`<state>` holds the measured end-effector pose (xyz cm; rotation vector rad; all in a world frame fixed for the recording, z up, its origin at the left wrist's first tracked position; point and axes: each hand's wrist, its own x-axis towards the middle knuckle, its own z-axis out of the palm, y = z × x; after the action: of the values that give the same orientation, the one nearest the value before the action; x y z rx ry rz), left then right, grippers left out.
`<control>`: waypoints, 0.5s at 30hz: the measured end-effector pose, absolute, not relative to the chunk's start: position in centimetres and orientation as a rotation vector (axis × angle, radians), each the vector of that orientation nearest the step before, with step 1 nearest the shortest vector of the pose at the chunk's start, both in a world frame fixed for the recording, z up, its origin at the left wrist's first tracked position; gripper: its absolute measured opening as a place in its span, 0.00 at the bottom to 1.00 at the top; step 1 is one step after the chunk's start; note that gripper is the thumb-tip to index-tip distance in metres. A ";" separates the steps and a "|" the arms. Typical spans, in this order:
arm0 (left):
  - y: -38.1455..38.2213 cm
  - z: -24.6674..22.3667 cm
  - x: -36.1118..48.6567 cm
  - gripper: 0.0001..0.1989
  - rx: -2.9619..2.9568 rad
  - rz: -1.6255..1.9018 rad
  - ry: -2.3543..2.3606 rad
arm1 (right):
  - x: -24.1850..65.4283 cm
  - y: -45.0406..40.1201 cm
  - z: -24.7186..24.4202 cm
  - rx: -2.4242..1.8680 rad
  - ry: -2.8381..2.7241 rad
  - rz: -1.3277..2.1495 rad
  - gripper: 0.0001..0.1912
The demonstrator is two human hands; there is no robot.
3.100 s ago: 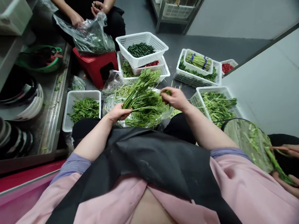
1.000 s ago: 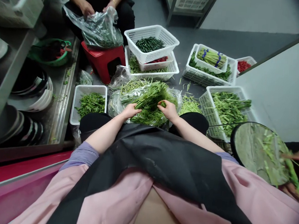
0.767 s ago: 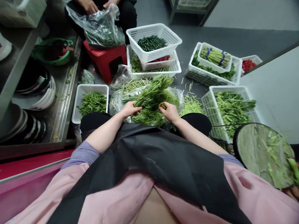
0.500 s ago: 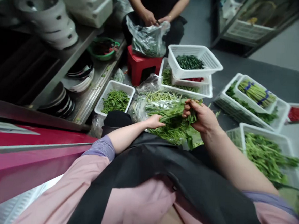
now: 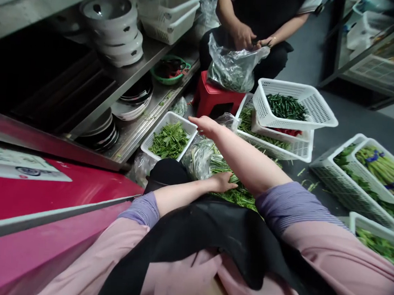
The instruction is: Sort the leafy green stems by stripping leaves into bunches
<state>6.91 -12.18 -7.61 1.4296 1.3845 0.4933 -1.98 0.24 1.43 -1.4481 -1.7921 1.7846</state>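
Observation:
My right hand [image 5: 203, 124] reaches across to the far left over the right rim of a small white basket [image 5: 146, 145]. Its visible fingers are stretched out and I see nothing in them. Cut leafy greens [image 5: 170, 139] lie heaped in that basket. Closer to my body, my left hand [image 5: 224, 182] is low over a pile of long green stems [image 5: 240, 197], fingers apart, with nothing visibly held. My right forearm hides part of the pile. Clear plastic wrapping [image 5: 198, 159] lies along the pile's left side.
Opposite, a person's hands [image 5: 250, 39] work above a plastic bag [image 5: 234, 64] on a red stool [image 5: 205, 94]. A white basket of green chillies [image 5: 285, 106] is stacked behind the pile. More vegetable baskets [image 5: 346, 176] stand right. A metal shelf [image 5: 127, 77] with bowls borders the left.
My right hand has swung left from the pile to the small basket, and the leafy greens are no longer seen in it. My left hand no longer visibly grips stems. The view has shifted left.

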 end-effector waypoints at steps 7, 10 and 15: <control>-12.2 -4.3 5.3 0.16 0.858 0.745 0.969 | 15.9 -0.5 5.3 -1.016 -1.601 1.239 0.12; -12.1 -3.3 5.0 0.20 0.778 0.738 0.788 | 25.1 -4.8 5.0 -1.144 -1.283 1.099 0.15; -12.4 -2.8 6.4 0.22 0.739 0.624 0.655 | 29.4 -13.1 0.7 -1.394 -1.034 1.610 0.23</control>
<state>6.40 -12.42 -2.81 0.7390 0.6548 0.6239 29.42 -13.10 0.75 -1.3935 -1.0338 1.6104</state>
